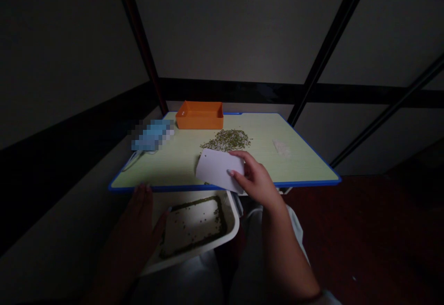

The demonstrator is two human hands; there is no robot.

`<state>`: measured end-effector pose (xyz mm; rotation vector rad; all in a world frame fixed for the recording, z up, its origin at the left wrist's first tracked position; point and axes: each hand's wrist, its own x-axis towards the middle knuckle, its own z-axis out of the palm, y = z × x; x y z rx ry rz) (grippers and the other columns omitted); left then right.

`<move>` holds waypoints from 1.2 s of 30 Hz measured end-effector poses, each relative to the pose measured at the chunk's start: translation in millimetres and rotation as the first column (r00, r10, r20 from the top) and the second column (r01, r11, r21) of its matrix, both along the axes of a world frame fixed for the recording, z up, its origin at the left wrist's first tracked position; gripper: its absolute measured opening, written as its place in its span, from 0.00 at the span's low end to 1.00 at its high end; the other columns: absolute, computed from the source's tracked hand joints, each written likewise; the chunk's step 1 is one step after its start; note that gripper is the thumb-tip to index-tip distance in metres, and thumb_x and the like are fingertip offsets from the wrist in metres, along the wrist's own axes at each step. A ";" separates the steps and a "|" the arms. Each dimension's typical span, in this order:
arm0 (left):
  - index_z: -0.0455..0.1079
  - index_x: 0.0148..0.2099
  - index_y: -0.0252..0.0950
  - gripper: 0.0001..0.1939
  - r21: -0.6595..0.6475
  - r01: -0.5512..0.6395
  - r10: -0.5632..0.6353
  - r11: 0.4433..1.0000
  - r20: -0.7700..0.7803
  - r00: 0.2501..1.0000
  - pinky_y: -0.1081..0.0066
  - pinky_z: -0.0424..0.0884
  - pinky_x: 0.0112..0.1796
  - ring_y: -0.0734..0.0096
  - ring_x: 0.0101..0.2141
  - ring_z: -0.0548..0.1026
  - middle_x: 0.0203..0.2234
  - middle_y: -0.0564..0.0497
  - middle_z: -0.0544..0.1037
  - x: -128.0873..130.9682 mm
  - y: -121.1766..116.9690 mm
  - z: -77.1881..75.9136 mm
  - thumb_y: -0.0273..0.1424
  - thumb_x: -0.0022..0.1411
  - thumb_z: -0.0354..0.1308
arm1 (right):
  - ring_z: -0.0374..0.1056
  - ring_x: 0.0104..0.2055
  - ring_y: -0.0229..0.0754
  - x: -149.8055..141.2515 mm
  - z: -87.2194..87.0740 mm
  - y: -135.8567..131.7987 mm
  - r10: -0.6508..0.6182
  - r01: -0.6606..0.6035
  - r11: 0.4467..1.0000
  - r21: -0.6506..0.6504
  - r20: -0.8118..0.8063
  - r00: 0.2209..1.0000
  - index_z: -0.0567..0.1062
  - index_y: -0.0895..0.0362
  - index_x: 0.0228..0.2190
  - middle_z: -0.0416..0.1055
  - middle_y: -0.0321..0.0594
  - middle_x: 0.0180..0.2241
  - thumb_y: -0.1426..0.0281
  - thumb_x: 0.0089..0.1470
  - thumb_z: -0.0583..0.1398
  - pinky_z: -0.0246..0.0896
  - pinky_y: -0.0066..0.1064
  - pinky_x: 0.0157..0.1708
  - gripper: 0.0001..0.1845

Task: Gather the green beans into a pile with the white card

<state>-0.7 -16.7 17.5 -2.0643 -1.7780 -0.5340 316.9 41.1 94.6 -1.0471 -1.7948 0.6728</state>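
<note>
My right hand (255, 181) grips a white plastic scraper card (217, 168) over the near edge of a small pale green table (298, 157) with a blue rim. A heap of small green beans (227, 140) lies on the table just beyond the card. Below the table edge, my left hand (142, 215) holds the left side of a white tray (229, 236), thumb over its rim. Green beans line the tray's inner edges.
An orange rectangular box (200, 115) stands at the table's far edge. A blurred blue object (151, 135) lies at the far left, and a small clear scrap (281, 148) lies on the right. Dark metal bars run behind.
</note>
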 end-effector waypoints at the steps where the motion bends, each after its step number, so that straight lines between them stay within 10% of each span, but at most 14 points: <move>1: 0.54 0.65 0.18 0.45 0.000 0.000 0.000 1.000 -0.004 1.000 0.53 0.60 0.63 0.50 0.67 0.56 0.65 0.27 0.60 -0.2 0.1 -0.1 0.54 0.65 0.32 | 0.65 0.27 0.37 -3.1 0.1 -0.7 0.007 -0.007 1.000 -0.001 0.003 1.000 0.67 0.52 0.55 0.73 0.43 0.49 0.71 0.57 0.59 0.60 0.29 0.26 0.24; 25: 0.54 0.66 0.20 0.43 -0.033 -0.027 0.029 0.999 0.038 0.999 0.50 0.61 0.62 0.48 0.67 0.57 0.65 0.29 0.60 -3.6 2.6 -5.1 0.52 0.64 0.37 | 0.69 0.56 0.45 -9.6 -5.0 3.9 0.113 -0.108 0.991 0.076 -0.069 0.991 0.68 0.50 0.55 0.69 0.42 0.57 0.72 0.59 0.58 0.65 0.36 0.53 0.22; 36: 0.54 0.65 0.20 0.44 0.016 -0.005 0.005 1.000 0.010 1.000 0.52 0.62 0.61 0.49 0.66 0.58 0.64 0.27 0.61 -6.2 1.4 -7.5 0.54 0.64 0.35 | 0.74 0.43 0.45 21.2 7.3 -6.9 -0.150 0.151 0.987 0.060 -0.024 0.988 0.69 0.52 0.55 0.74 0.45 0.51 0.70 0.60 0.57 0.69 0.33 0.37 0.21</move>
